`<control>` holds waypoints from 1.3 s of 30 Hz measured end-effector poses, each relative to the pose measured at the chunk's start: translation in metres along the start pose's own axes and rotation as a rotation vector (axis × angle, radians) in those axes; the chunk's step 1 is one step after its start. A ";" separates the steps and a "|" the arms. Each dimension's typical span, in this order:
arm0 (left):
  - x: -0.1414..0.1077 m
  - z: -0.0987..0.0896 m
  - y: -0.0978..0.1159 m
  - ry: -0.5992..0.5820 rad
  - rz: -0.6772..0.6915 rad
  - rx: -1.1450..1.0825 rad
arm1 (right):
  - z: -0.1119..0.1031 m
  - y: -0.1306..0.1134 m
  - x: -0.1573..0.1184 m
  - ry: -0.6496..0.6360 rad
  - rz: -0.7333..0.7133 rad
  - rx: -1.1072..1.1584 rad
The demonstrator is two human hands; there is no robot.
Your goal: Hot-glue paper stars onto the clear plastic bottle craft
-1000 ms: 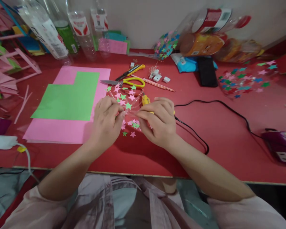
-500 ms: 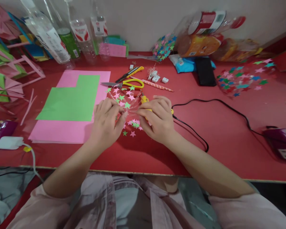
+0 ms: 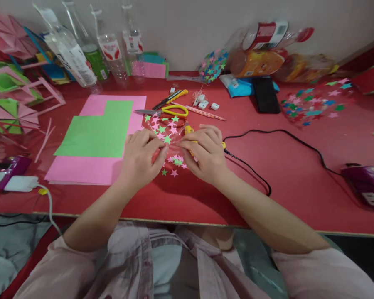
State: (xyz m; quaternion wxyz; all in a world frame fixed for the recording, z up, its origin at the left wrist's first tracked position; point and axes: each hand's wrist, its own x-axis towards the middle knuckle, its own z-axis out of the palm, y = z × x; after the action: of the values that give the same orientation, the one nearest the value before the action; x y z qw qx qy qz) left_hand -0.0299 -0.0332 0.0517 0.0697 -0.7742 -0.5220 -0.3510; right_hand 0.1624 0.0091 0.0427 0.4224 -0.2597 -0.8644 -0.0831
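A clear plastic piece, curved and dotted with pink and green paper stars, sits between my hands. My left hand is closed at its left near edge, thumb and forefinger pinched together. At the opposite side my right hand is closed too, fingertips at the plastic; their exact contact is hard to see. Loose pink and green stars lie on the table below the fingers. Partly hidden behind my right hand is a yellow glue gun with a black cord.
Yellow-handled scissors, a utility knife and a striped pencil lie beyond my hands. Green paper rests on pink sheets at left. Upright bottles line the wall; a phone and star-covered plastic are at right.
The view has shifted slightly, so the table's things appear a little displaced. My hands keep nearly the same pose around the plastic piece.
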 end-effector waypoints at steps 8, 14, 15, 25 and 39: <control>0.004 -0.005 -0.006 0.054 -0.004 -0.149 | -0.002 -0.005 0.000 0.119 -0.054 -0.017; 0.009 -0.015 -0.006 0.162 -0.142 -0.288 | 0.004 -0.019 -0.001 0.057 -0.221 -0.128; 0.010 -0.016 -0.006 0.183 -0.161 -0.315 | 0.006 -0.022 0.000 0.060 -0.245 -0.150; 0.013 -0.014 -0.008 0.278 -0.204 -0.480 | 0.018 -0.023 0.004 0.086 -0.219 -0.320; 0.011 -0.012 -0.008 0.233 -0.173 -0.474 | 0.020 -0.023 0.007 0.088 -0.215 -0.285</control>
State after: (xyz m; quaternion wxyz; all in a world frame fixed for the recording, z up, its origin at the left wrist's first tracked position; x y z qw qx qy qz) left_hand -0.0403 -0.0268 0.0657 -0.0837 -0.6758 -0.4780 -0.5548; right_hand 0.1334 -0.0006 0.0376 0.4073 -0.2190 -0.8475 -0.2607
